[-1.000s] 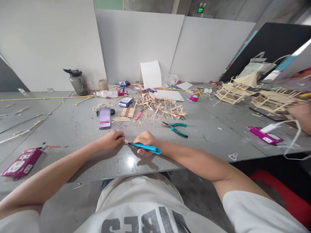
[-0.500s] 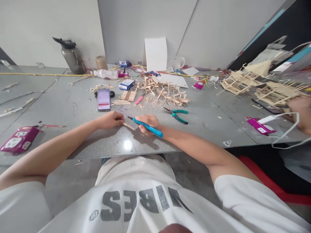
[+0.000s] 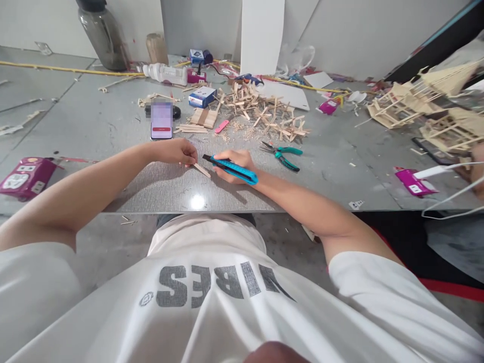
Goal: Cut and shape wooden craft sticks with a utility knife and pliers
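Pinching a wooden stick down on the table, the left hand is sitting beside the blue knife the right hand is gripping at three o'clock — a slipping blade could cut fingers.

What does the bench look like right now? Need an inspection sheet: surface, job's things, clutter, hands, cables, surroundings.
Surface: grey table, scuffed, wood shavings near the middle.
Job's things: wooden stick flat on the table; blue utility knife, tip near the stick.
Clutter: phone, green-handled pliers, pile of stick crosses, blue box, pink power strip at left.
Hands: left hand pinches the stick's end; right hand grips the knife.
Cables: yellow cord along the far edge; white cable at right.
Surroundings: white boards leaning behind; stick models at right.
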{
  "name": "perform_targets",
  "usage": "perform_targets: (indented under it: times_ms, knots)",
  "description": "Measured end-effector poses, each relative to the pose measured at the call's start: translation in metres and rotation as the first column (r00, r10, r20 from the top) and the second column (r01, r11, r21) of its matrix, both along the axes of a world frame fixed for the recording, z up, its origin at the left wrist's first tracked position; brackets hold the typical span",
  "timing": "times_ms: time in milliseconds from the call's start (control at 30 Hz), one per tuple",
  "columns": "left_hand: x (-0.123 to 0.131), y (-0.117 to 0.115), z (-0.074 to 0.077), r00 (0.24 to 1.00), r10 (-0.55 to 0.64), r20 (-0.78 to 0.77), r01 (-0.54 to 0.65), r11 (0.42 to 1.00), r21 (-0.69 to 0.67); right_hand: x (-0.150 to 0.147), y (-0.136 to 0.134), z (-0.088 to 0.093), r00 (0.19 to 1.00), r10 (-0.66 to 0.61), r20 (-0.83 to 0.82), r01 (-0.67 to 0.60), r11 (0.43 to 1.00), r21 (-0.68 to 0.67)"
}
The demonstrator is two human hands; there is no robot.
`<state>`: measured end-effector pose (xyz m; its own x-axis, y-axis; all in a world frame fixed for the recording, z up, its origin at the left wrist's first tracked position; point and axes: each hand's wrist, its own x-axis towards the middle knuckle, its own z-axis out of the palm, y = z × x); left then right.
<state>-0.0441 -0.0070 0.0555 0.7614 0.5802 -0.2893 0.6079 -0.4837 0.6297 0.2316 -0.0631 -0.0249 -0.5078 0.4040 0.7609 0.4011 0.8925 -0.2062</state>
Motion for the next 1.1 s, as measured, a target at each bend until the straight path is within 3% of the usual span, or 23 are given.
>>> perform_targets:
  times_ms: [733,1100]
  knots:
    - [-0.0002,0.0048,-0.0038,1.0,-0.015,-0.02,0.016,1.0,0.026,-0.0092,-0.0051,-0.0029,0.987,0.058,0.153,-0.033,0.986,-0.161]
    - [0.0011,0.007,-0.005,0.999,0.012,-0.046,-0.01,0.999,0.038,-0.0058,-0.0036,-0.001,0.968,0.05,0.245,-0.006,0.984,-0.177]
